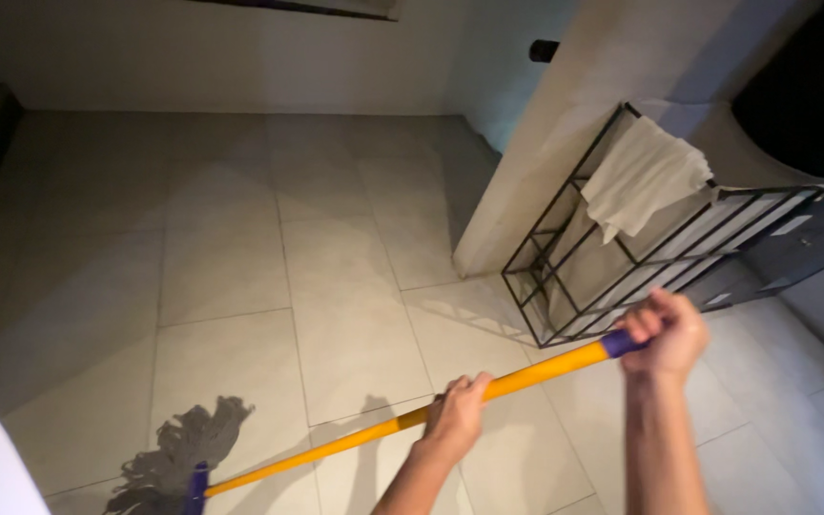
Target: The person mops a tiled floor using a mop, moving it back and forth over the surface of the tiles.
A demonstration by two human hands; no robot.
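Right hand [668, 334] clamped on the purple end grip of one yellow mop handle [402, 422]; left hand [457, 415] closed around its middle. Grey string mop head [175, 458] lies near left on the pale tiled floor [240, 238]. One black wire rack [622, 257], holding one white cloth [643, 176], leans against the right wall.

A home interior, likely a bathroom or hallway corner, is being shown: large pale floor tiles [240, 257] are being lit dimly, plain light walls [240, 57] are being seen behind, and a black wire rack [565, 286] is being draped with a white cloth [641, 176] beside a pale panel [545, 143].
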